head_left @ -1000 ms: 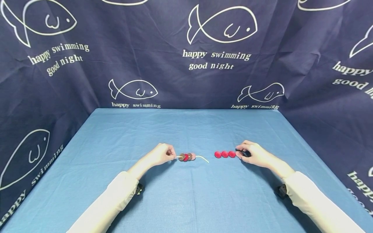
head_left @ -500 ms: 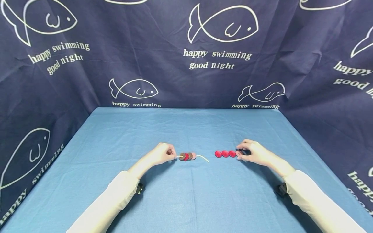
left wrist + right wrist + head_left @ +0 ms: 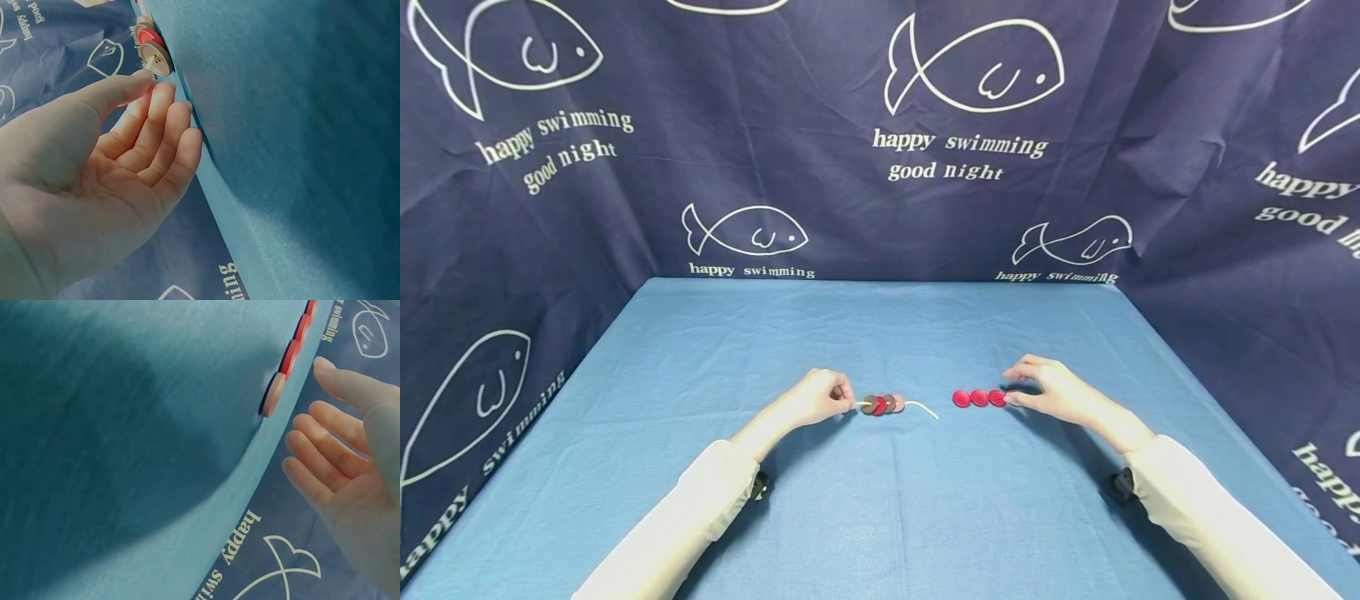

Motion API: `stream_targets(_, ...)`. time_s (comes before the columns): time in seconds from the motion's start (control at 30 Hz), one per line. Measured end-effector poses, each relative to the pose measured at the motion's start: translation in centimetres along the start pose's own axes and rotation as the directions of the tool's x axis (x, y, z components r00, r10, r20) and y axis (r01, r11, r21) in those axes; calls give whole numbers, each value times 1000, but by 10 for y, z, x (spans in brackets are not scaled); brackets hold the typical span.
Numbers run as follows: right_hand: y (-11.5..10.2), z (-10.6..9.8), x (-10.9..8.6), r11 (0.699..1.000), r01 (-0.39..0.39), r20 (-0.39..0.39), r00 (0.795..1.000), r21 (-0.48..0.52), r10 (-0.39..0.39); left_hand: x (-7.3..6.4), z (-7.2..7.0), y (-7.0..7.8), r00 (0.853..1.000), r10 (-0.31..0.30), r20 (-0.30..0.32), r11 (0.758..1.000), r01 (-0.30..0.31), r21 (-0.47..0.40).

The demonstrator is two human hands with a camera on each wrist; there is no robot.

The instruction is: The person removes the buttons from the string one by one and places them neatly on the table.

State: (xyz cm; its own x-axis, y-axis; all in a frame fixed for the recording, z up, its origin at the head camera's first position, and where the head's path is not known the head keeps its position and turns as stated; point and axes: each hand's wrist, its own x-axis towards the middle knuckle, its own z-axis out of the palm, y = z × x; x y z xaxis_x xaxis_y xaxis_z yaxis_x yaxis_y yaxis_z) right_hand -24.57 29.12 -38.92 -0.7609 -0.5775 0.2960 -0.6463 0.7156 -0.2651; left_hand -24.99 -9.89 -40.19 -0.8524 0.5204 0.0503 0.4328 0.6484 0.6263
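Note:
My left hand [image 3: 823,396] pinches one end of a pale cord [image 3: 922,407] between thumb and forefinger. Threaded on the cord are two brown buttons [image 3: 868,405], a red button [image 3: 881,407] and a pink button [image 3: 898,403]; its other end curves free to the right. To the right, three loose red buttons [image 3: 979,398] lie in a row. A loose pink button [image 3: 274,395] ends that row in the right wrist view; in the head view the right hand hides it. My right hand [image 3: 1051,392] hovers over that end, thumb and fingers apart and holding nothing.
A blue cloth [image 3: 880,500] covers the table. Behind and at both sides hangs a dark blue curtain [image 3: 842,158] printed with white fish and lettering. Both forearms, in light sleeves [image 3: 700,500], reach in from the front edge.
My right hand has parted its fingers from the loose pink button and shifted slightly left and up, now covering it in the head view. The left hand and the threaded buttons stay put.

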Motion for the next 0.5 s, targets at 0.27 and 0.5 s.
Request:
stream_targets(0.27, -3, 1, 5, 999, 30, -29, 999, 12, -30, -1, 0, 1, 1000, -5, -2, 1000, 5, -7)
stream_targets(0.5, -8, 2, 9, 999, 45, -31, 999, 27, -44, 0, 0, 0, 1000, -11, -3, 1000, 11, -5)
